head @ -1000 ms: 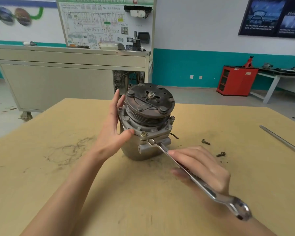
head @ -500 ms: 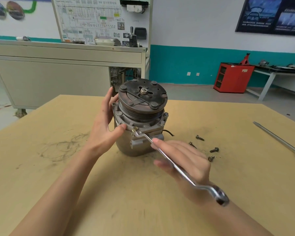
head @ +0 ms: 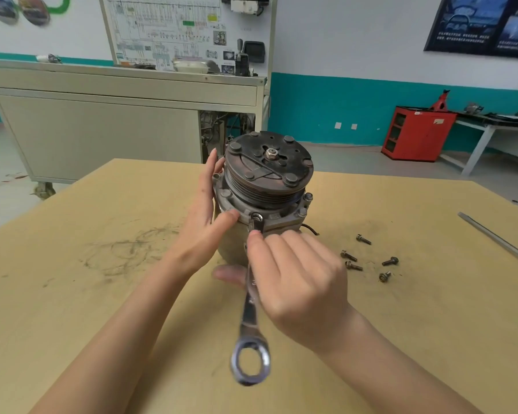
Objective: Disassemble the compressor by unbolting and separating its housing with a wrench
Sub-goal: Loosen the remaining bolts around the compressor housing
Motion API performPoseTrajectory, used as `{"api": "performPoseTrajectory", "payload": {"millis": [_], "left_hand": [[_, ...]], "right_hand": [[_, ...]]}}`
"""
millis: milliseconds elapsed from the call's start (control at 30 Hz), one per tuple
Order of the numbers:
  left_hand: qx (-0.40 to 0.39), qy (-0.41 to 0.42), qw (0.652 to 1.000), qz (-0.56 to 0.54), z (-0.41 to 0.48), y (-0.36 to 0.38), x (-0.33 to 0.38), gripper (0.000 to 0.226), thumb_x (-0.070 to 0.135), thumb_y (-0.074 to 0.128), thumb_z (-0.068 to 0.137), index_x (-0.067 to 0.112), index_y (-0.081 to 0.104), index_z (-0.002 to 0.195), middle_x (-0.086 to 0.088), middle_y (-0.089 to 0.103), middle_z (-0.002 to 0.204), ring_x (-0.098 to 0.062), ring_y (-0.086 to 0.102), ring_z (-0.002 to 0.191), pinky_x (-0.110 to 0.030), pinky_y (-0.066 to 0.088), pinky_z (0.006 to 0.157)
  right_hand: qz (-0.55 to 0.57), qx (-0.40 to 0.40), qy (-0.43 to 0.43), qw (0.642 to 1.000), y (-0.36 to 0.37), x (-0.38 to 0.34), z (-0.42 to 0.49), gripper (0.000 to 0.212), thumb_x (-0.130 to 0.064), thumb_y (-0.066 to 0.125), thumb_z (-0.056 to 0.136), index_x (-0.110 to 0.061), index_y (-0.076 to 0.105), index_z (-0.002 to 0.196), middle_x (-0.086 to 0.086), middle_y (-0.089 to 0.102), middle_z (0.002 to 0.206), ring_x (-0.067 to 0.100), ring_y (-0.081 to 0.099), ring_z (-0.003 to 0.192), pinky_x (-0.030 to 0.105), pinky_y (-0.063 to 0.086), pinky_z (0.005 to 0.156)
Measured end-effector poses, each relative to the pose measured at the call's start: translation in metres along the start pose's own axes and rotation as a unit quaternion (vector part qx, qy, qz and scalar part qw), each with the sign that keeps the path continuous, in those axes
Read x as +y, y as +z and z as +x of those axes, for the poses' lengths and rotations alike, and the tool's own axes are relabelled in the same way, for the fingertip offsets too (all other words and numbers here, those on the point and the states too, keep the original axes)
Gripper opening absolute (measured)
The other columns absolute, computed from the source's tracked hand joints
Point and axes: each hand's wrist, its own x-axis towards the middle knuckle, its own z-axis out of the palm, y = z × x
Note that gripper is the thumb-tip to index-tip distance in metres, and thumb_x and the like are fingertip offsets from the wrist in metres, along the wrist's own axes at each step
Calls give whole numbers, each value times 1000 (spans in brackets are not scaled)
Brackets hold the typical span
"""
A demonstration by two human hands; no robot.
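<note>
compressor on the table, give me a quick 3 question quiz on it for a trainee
1. True or false: the wrench lies untouched.
2. How many loose bolts lie on the table right of the compressor? A three, B five, C eight.
3. Fill in: the left hand steadies the ____.
Key: 1 false, the right hand holds it. 2 B. 3 compressor.

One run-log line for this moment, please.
left hand: braces compressor side | right hand: holds wrench, far end on front flange | loose bolts: on table, right of compressor
</note>
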Motion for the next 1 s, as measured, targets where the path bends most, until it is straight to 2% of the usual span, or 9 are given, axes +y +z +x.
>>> {"api": "performPoseTrajectory", "payload": {"millis": [167,300,433,600,667,767,833,900,1000], "left_hand": [[-4,-34,999,-30,3,3,5,93,46,53,83,19,-1,153,10,16,153,26,21,128,0,23,99],[0,-58,997,-52,6,5,4,101,34,68,74,30,3,151,19,19,148,23,25,128,-5,26,103],[-3,-67,997,-40,11,3,5,109,29,71,68,26,1,152,13,20,148,31,30,117,2,28,94],[-9,-90,994,-59,7,4,12,119,45,68,57,34,-2,152,11,16,155,2,27,138,-20,27,110],[-18,-93,994,-51,4,5,15,119,46,67,57,40,-4,151,14,10,157,-1,21,141,-28,24,115],[-26,-98,994,-31,4,5,19,119,49,66,56,44,-9,149,17,1,157,-6,11,145,-39,18,119],[-27,-101,994,-33,3,6,22,120,50,65,56,43,-10,149,20,2,154,-5,10,144,-39,16,119],[-29,-102,994,-38,2,7,22,119,47,67,58,44,-11,149,23,4,149,-5,12,143,-37,17,118],[-27,-101,993,-47,0,6,20,114,42,69,65,45,-8,149,24,8,147,-4,14,143,-34,18,117]], "right_hand": [[-16,10,-3,1000,9,-12,12,44,-34,63,88,-14,49,52,1,37,49,19,28,45,31,21,45],[-11,-44,24,999,14,-19,14,51,-37,90,48,-15,44,51,1,35,47,19,27,44,30,19,46],[13,6,47,999,14,-20,16,48,-46,64,81,-15,44,51,2,36,48,20,31,42,30,22,45],[158,-4,129,979,3,-14,-16,35,-21,49,96,-6,70,72,5,54,55,24,49,48,31,43,45],[396,-36,347,849,-9,6,-29,15,-18,61,87,-15,76,87,3,67,67,18,60,59,29,53,58],[671,-67,615,408,-13,44,-33,20,-15,61,76,-20,78,87,2,65,62,11,59,57,22,50,56],[690,-42,657,299,-7,63,-34,23,-9,57,76,-14,77,85,3,62,61,9,57,54,21,50,53],[696,-21,649,307,-6,76,-32,23,-7,56,77,-10,76,86,5,66,68,11,61,59,22,53,58],[640,-31,580,503,-14,79,-31,17,-12,56,84,-7,71,92,8,72,76,16,67,69,24,54,68]]}}
